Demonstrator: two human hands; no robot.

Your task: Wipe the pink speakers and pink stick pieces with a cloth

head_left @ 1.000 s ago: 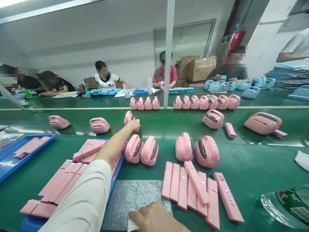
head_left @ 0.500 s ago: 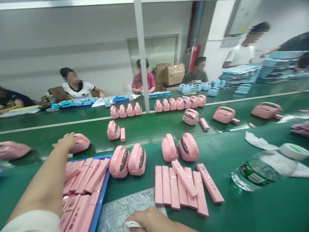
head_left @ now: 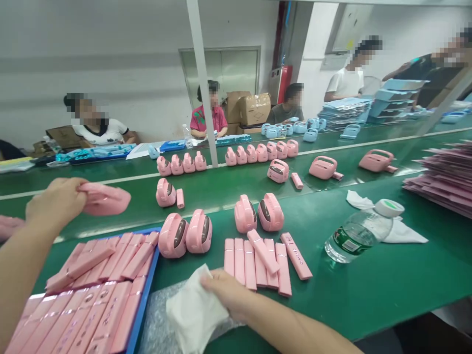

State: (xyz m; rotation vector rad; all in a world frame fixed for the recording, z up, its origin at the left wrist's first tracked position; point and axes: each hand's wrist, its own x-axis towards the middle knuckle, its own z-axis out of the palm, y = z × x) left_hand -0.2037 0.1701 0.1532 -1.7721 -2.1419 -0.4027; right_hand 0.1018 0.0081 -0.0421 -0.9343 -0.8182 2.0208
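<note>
At the left, my left hand (head_left: 57, 204) is closed on the handle end of a pink handled device (head_left: 108, 199), lifted above the green belt and tilted on its side. My right hand (head_left: 226, 292) pinches a crumpled white cloth (head_left: 195, 307), which hangs over a clear plastic sheet (head_left: 157, 314) on the bench. Below my left arm lies a blue tray (head_left: 144, 300) filled with long pink bars (head_left: 123, 314). Two pink devices (head_left: 172, 235) stand upright just beyond the tray's right corner. Several more pink bars (head_left: 250, 265) lie side by side near my right hand.
A water bottle (head_left: 356, 236) stands at the right beside white tissue (head_left: 401, 230). Pink sheets (head_left: 446, 174) are stacked at the right edge. More pink devices (head_left: 322, 167) sit on the belt. Co-workers (head_left: 99, 125) sit across, behind blue parts (head_left: 271, 130).
My left hand has lifted the pink device off the belt and brought it left. My right hand has risen into fuller view with the white cloth. The view has shifted to the right.
</note>
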